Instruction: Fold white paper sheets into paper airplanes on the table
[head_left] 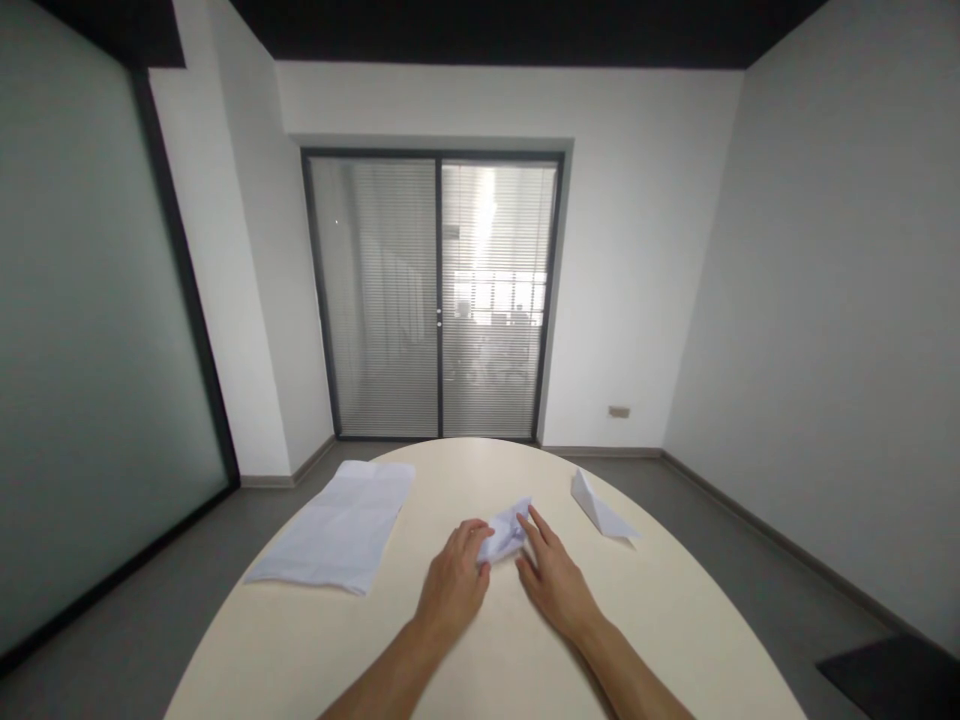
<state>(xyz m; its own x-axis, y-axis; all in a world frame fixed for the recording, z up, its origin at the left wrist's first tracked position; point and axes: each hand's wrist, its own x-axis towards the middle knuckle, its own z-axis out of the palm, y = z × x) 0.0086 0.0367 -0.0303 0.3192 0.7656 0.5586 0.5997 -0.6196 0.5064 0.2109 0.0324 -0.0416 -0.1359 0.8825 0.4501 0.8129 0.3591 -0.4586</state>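
Note:
A small piece of folded white paper [504, 535] lies on the table in front of me, creased and slightly raised. My left hand [456, 578] has its thumb and fingers closed about the paper's left end. At the other end, my right hand [556, 580] holds the right edge, its fingertips on the paper and its thumb lower down. The undersides of the fingers and some of the folds are hidden.
To the left lie flat white paper sheets [337, 525] with faint creases. A folded paper piece [600, 510] stands partly upright near the right edge of the round cream table [480, 660]. Beyond are a glass door with blinds [375, 300] and white walls.

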